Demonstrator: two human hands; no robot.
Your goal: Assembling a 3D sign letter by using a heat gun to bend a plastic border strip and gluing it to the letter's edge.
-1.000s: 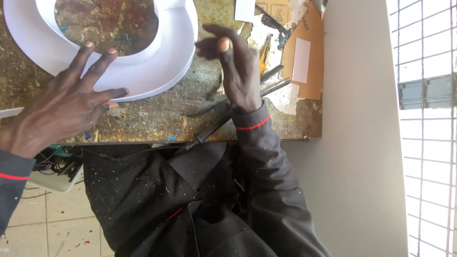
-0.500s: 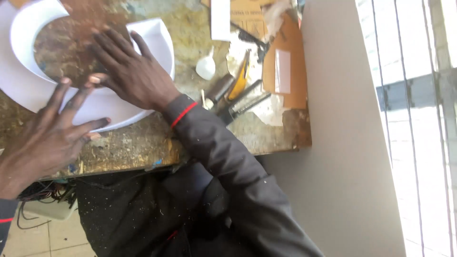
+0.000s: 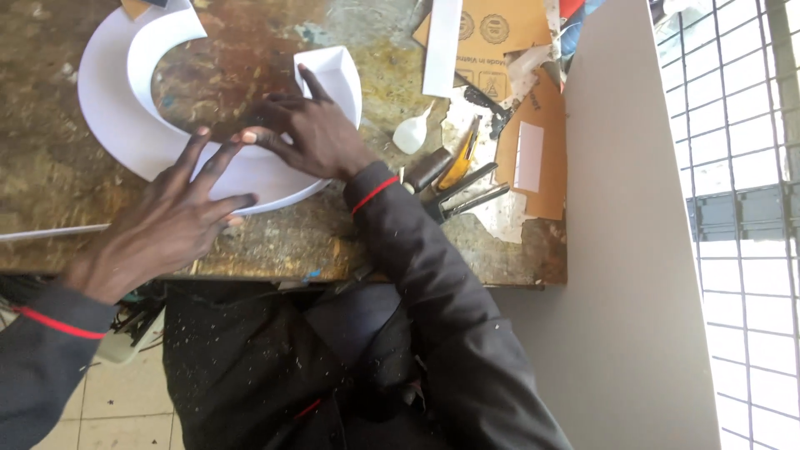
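Observation:
A large white C-shaped piece with raised edges (image 3: 117,125) lies on a stained wooden workbench (image 3: 375,242). My left hand (image 3: 171,221) rests flat on its lower curve, fingers spread. My right hand (image 3: 304,133) presses down on the same piece just to the right, fingers splayed, near the end of the curve (image 3: 337,71). Neither hand grips anything.
Right of my hands lie a small white glue bottle (image 3: 410,133), a yellow utility knife (image 3: 461,158), dark metal tools (image 3: 467,192), cardboard pieces (image 3: 533,150) and a white strip (image 3: 442,42). A tall white board (image 3: 625,250) stands at the bench's right edge. A barred window (image 3: 742,167) is beyond.
My right hand came from the tools at the right onto the white piece. The white piece now sits lower and more central in view; my left hand stayed pressed on it.

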